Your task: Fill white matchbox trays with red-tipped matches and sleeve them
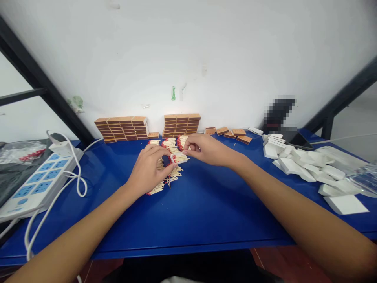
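My left hand [151, 167] holds a small white matchbox tray [183, 160] between thumb and fingers. Matches with red heads lie in the tray. At the tray's right end, my right hand [203, 148] is closed in a pinch; whatever is between its fingertips is too small to make out. Around and behind both hands lie piles of loose matches [169, 142] with pale sticks, partly hidden by the left hand. A few stray matches [173, 175] lie just in front of the tray.
Matchboxes stand in a left stack [122, 129] and a middle stack [182, 125] against the wall, with several loose matchboxes [231, 132] to their right. White empty trays [306, 163] are heaped at the right beside a dark phone [297, 139]. A power strip [44, 179] with white cables sits left on the blue table [188, 220].
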Available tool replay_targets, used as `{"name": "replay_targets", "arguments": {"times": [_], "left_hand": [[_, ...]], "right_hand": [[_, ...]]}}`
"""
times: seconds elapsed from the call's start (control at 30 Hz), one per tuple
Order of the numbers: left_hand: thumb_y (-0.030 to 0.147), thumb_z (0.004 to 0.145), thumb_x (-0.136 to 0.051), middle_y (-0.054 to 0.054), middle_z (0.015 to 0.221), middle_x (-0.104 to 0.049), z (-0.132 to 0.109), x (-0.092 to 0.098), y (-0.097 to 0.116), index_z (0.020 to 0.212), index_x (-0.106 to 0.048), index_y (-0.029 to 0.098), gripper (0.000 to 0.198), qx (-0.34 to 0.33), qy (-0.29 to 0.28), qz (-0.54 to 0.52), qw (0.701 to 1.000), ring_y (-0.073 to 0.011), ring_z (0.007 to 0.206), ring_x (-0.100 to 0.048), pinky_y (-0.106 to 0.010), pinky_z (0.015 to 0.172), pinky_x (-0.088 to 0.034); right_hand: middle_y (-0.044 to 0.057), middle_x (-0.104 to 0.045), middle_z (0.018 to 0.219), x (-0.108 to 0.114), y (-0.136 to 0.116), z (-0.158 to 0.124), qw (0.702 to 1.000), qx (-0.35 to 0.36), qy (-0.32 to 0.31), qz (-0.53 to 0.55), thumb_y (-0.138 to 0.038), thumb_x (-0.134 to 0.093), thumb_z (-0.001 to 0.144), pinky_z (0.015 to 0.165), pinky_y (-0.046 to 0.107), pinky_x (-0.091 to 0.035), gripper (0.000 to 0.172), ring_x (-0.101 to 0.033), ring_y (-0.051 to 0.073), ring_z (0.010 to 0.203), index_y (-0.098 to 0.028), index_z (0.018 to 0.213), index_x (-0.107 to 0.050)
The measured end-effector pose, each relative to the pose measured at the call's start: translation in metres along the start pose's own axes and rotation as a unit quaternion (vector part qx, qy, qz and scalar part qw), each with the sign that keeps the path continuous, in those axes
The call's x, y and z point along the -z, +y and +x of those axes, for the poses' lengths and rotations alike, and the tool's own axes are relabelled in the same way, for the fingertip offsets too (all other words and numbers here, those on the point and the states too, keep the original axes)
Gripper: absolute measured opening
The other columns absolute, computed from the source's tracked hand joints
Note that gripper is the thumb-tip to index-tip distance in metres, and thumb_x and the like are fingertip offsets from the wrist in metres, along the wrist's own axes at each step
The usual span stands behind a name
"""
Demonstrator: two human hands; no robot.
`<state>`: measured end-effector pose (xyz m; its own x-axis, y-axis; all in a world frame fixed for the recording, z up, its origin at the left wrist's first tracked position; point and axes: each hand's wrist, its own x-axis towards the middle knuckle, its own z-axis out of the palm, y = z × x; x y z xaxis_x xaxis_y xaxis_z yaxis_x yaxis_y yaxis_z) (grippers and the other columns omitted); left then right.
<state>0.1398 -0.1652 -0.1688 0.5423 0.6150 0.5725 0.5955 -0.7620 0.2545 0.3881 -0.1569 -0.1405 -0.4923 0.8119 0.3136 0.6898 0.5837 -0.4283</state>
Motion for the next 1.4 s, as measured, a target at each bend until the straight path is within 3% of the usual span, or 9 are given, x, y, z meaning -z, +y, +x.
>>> {"name": "replay_targets", "arguments": {"times": [0.37,0.7,0.9,1.13,1.4], "left_hand": [[0.041,0.094,-0.072,-0.007,0.109,-0.072,0.001,-0.001,0.001,0.109,-0.068,0.022,0.024,-0.014,-0.015,-0.015,1.000,-0.0262,0.107,-0.062,-0.043,0.097,-0.050],[0.041,0.092,-0.074,-0.008,0.108,-0.072,0.000,-0.003,-0.002,0.109,-0.067,0.021,0.028,-0.019,-0.008,-0.006,1.000,-0.0261,0.106,-0.062,-0.043,0.098,-0.049],[0.042,0.091,-0.075,-0.007,0.107,-0.073,0.001,-0.002,0.002,0.107,-0.069,0.021,0.027,-0.019,0.004,-0.020,1.000,-0.0266,0.104,-0.063,-0.044,0.096,-0.051],[0.040,0.091,-0.074,-0.007,0.108,-0.072,0.001,-0.002,0.002,0.107,-0.069,0.022,0.024,-0.020,-0.007,-0.023,1.000,-0.0258,0.105,-0.063,-0.044,0.097,-0.050],[0.041,0.093,-0.073,-0.007,0.107,-0.072,0.001,-0.003,0.002,0.107,-0.068,0.021,0.025,-0.025,-0.007,-0.021,0.999,-0.0257,0.104,-0.063,-0.043,0.096,-0.050]], "right_hand": [[0.002,-0.066,0.078,-0.005,0.001,-0.001,0.995,-0.027,-0.072,0.070,-0.027,-0.067,0.093,0.062,0.026,-0.036,0.012,-0.053,0.014,0.069,-0.017,0.086,-0.068],[0.001,-0.063,0.073,-0.001,0.001,0.000,0.998,-0.023,-0.026,0.059,-0.031,-0.062,0.097,0.063,0.027,-0.033,0.021,-0.052,0.013,0.066,-0.017,0.081,-0.065],[0.002,-0.064,0.072,-0.007,-0.006,-0.002,0.997,-0.040,-0.023,0.062,-0.046,-0.071,0.089,0.060,0.027,-0.033,0.032,-0.052,0.013,0.065,-0.017,0.076,-0.069],[-0.001,-0.063,0.068,-0.014,-0.013,-0.003,0.994,-0.065,-0.036,0.086,-0.030,-0.069,0.085,0.056,0.027,-0.034,0.015,-0.050,0.012,0.060,-0.017,0.080,-0.072],[-0.001,-0.065,0.067,-0.012,-0.013,-0.004,0.992,-0.067,-0.051,0.091,-0.025,-0.068,0.082,0.057,0.026,-0.037,0.009,-0.054,0.012,0.061,-0.017,0.079,-0.071]]}}
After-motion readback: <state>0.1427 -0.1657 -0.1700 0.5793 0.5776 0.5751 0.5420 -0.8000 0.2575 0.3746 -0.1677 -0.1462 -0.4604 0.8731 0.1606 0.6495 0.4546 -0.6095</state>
